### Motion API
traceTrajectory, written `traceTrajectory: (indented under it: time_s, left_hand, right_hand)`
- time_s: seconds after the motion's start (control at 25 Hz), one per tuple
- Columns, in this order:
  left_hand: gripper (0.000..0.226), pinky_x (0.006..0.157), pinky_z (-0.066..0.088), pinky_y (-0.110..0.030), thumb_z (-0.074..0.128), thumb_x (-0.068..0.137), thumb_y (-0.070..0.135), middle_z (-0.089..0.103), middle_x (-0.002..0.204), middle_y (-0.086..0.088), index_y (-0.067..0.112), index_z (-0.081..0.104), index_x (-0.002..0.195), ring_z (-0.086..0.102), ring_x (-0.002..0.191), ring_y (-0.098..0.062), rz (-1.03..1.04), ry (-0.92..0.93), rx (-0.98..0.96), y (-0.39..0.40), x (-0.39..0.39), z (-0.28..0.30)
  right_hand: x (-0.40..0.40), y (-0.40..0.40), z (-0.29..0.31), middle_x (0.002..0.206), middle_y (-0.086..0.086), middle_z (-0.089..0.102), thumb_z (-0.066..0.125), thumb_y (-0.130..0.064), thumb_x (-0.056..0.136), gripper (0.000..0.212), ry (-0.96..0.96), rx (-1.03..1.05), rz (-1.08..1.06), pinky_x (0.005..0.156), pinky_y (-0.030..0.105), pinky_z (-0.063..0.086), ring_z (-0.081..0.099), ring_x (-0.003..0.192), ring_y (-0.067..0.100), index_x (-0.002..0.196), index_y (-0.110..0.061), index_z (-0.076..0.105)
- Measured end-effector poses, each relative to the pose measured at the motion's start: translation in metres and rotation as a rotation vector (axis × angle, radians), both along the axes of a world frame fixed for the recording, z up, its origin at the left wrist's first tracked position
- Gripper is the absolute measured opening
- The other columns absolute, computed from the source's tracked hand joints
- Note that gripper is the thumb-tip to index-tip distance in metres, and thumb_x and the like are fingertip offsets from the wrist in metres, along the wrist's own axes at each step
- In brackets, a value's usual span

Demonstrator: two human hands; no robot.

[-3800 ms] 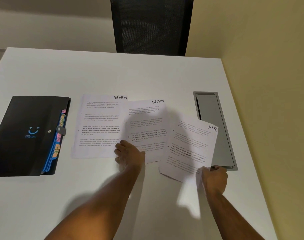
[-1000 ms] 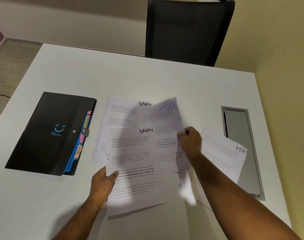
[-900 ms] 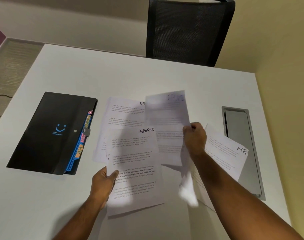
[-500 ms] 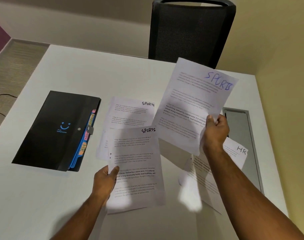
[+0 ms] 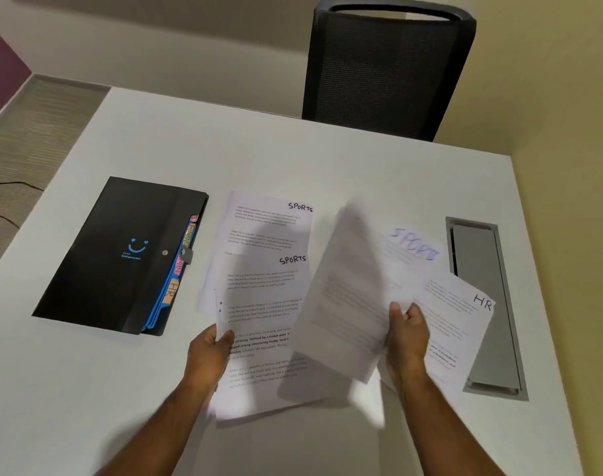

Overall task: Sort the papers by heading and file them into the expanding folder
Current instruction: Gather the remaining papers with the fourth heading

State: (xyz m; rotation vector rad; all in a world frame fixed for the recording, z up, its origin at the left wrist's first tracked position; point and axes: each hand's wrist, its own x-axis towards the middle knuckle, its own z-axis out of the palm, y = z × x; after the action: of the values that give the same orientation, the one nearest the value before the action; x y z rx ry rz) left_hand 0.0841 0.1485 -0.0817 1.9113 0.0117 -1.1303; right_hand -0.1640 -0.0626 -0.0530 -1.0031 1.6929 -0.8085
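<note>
blue-ink SPORTS sheet [image 5: 358,297] blurred, tilted, pinched at lower rt edge by right hand [image 5: 408,333] | black-ink SPORTS sheet [image 5: 262,334] pinched at left edge by left hand [image 5: 207,353], overlapping 3rd SPORTS sheet [image 5: 265,221] flat on counter [image 5: 293,159] | HR sheet [image 5: 460,324] beside rt hand | expanding folder [image 5: 121,252] shut, far left

Office: desk [image 5: 293,166], mesh chair [image 5: 386,70]

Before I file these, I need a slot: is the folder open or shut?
Shut: the folder lies flat, its clasp fastened over the tabs.
</note>
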Motion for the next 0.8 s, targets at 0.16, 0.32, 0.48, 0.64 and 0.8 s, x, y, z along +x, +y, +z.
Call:
traceTrajectory:
  time_s: [0.16,0.32,0.48,0.64,0.8]
  left_hand:
    - [0.014,0.083,0.061,-0.056,0.059,0.102,0.025,0.077,0.1,-0.011,0.018,0.067,0.11,0.075,0.087,-0.036,0.037,0.043,-0.033,0.001,0.002,0.001]
    - [0.02,0.082,0.06,-0.059,0.058,0.101,0.032,0.078,0.097,-0.012,0.016,0.068,0.109,0.074,0.086,-0.04,0.046,0.055,-0.057,0.002,0.005,0.001]
    - [0.025,0.08,0.062,-0.054,0.071,0.091,0.038,0.078,0.097,-0.007,0.02,0.068,0.107,0.075,0.085,-0.035,-0.036,-0.008,-0.07,0.002,0.006,0.007]
    - [0.02,0.082,0.062,-0.052,0.076,0.089,0.024,0.076,0.1,-0.003,0.026,0.067,0.106,0.074,0.088,-0.03,-0.088,-0.098,-0.03,0.007,0.01,0.005]
    - [0.014,0.08,0.063,-0.051,0.071,0.093,0.02,0.076,0.097,-0.006,0.025,0.066,0.105,0.074,0.083,-0.033,-0.059,-0.123,0.019,0.021,0.023,0.006]
  right_hand:
    - [0.023,0.047,-0.009,0.074,0.007,0.063,0.06,-0.01,0.099,0.015,0.05,0.063,0.286,0.059,0.025,0.044,0.054,0.068,0.014,0.085,-0.005,0.059]
    - [0.038,0.072,-0.019,0.08,0.006,0.07,0.056,-0.016,0.102,0.018,0.122,0.096,0.452,0.063,0.037,0.052,0.069,0.073,0.024,0.084,-0.019,0.059]
    - [0.055,0.082,-0.021,0.081,0.002,0.071,0.054,-0.027,0.101,0.016,0.184,0.129,0.581,0.068,0.049,0.061,0.072,0.075,0.022,0.086,-0.024,0.056]
    - [0.077,0.086,-0.012,0.083,-0.005,0.067,0.051,-0.04,0.103,0.024,0.331,0.03,0.648,0.07,0.04,0.059,0.066,0.076,0.012,0.084,-0.026,0.054]
    - [0.108,0.05,-0.012,0.101,-0.007,0.058,0.053,-0.032,0.104,0.015,0.41,-0.04,0.44,0.082,0.04,0.057,0.063,0.088,0.016,0.096,-0.02,0.059]
